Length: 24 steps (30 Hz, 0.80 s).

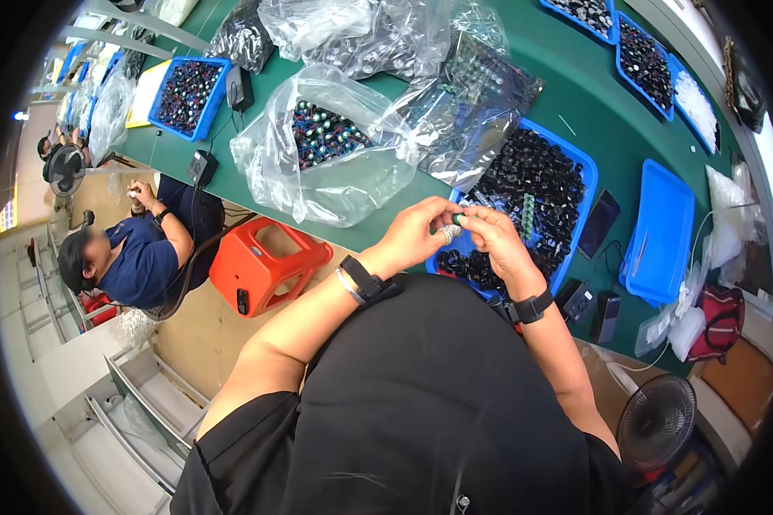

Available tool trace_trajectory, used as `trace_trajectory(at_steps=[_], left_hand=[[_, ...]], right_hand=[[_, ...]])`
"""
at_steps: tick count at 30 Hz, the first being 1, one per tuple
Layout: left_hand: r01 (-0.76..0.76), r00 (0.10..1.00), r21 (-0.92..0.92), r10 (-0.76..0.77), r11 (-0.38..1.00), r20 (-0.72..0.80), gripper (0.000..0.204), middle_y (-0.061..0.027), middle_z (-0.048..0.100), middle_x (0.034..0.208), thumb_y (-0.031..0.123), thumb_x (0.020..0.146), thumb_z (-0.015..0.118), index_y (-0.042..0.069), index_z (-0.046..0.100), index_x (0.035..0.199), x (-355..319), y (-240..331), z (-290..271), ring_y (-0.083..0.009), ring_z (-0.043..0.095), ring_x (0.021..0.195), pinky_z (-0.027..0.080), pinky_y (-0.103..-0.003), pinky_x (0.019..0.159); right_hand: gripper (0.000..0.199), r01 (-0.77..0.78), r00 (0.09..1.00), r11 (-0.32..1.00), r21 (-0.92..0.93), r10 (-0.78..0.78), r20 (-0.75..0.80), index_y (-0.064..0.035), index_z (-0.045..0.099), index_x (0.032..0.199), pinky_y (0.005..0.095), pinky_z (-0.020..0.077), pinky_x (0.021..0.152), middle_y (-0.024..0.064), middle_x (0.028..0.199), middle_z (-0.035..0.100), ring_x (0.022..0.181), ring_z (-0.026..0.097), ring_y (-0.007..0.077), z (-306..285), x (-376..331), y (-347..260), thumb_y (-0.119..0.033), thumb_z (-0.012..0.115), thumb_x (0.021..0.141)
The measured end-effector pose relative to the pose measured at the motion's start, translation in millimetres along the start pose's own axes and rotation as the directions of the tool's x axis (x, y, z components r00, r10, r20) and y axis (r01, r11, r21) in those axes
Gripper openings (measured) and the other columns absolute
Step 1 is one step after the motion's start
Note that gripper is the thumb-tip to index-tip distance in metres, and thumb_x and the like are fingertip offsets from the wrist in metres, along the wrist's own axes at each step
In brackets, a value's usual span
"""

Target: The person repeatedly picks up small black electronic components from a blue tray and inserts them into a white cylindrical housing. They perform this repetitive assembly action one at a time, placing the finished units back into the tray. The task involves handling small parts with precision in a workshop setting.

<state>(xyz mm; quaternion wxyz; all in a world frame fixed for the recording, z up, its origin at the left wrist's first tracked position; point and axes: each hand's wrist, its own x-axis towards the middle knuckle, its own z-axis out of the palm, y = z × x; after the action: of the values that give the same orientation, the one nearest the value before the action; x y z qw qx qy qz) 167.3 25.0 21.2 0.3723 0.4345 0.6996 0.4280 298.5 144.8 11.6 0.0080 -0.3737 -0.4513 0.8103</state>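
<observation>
Both of my hands meet above the near-left part of a blue tray full of small black round parts. The fingers of my left hand are closed around a small silvery ribbed piece; its exact kind does not show. My right hand pinches a tiny dark green piece against the left fingertips, too small to name. Among the black parts lies a green strip, probably a circuit board. Left of my hands, an open clear plastic bag holds several small wired parts.
Right of the tray lie a phone and a shallow blue tray. More filled blue trays stand far right and far left. A red stool and a seated person are at the left. A fan stands lower right.
</observation>
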Motion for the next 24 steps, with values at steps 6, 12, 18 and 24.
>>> trace_trajectory(at_steps=[6, 12, 18, 24], left_hand=[[-0.136, 0.991, 0.061, 0.137, 0.989, -0.014, 0.03, -0.0056, 0.054, 0.079, 0.0, 0.074, 0.066, 0.002, 0.059, 0.103, 2.6, 5.9, 4.4, -0.0171, 0.056, 0.071, 0.047, -0.029, 0.067], [-0.187, 0.982, 0.147, 0.19, 0.971, -0.011, 0.032, -0.007, 0.054, 0.079, 0.001, 0.071, 0.066, 0.003, 0.059, 0.102, 2.2, 10.6, 7.2, -0.0202, 0.057, 0.072, 0.047, -0.031, 0.066], [-0.074, 0.995, 0.054, 0.078, 0.996, -0.065, 0.028, -0.0061, 0.057, 0.081, 0.005, 0.075, 0.068, 0.003, 0.06, 0.101, -0.3, -4.1, -6.6, -0.0169, 0.057, 0.074, 0.047, -0.03, 0.068], [0.352, 0.646, 0.256, -0.036, 0.9, -0.762, 0.062, -0.0164, 0.055, 0.11, 0.008, 0.08, 0.066, -0.002, 0.035, 0.134, 11.5, -66.7, -99.7, -0.0265, 0.054, 0.101, 0.045, -0.034, 0.086]], right_hand=[[0.007, -0.013, 0.999, 0.986, 0.168, 0.021, -0.046, -0.0055, 0.06, 0.083, 0.0175, 0.0226, 0.044, -0.0081, 0.06, 0.044, 0.049, 0.034, 0.0007, 1.4, 0.2, 6.1, -0.012, 0.058, 0.081], [0.007, 0.039, 0.996, 0.973, 0.228, -0.02, -0.084, -0.0047, 0.06, 0.082, 0.0176, 0.0246, 0.044, -0.0068, 0.061, 0.045, 0.049, 0.035, 0.0015, 1.0, 4.5, 16.6, -0.011, 0.058, 0.079], [0.02, -0.035, 0.999, 0.995, 0.093, 0.037, -0.014, -0.0039, 0.062, 0.093, 0.0171, 0.0279, 0.047, -0.0028, 0.072, 0.055, 0.055, 0.041, 0.0024, -4.2, 3.9, 10.2, -0.023, 0.062, 0.085], [0.022, 0.101, 0.974, 0.97, 0.219, -0.052, -0.219, -0.0039, 0.057, 0.107, 0.0205, 0.0392, 0.059, 0.0067, 0.091, 0.063, 0.067, 0.051, 0.0084, -63.4, -0.6, 19.7, -0.017, 0.055, 0.091]])
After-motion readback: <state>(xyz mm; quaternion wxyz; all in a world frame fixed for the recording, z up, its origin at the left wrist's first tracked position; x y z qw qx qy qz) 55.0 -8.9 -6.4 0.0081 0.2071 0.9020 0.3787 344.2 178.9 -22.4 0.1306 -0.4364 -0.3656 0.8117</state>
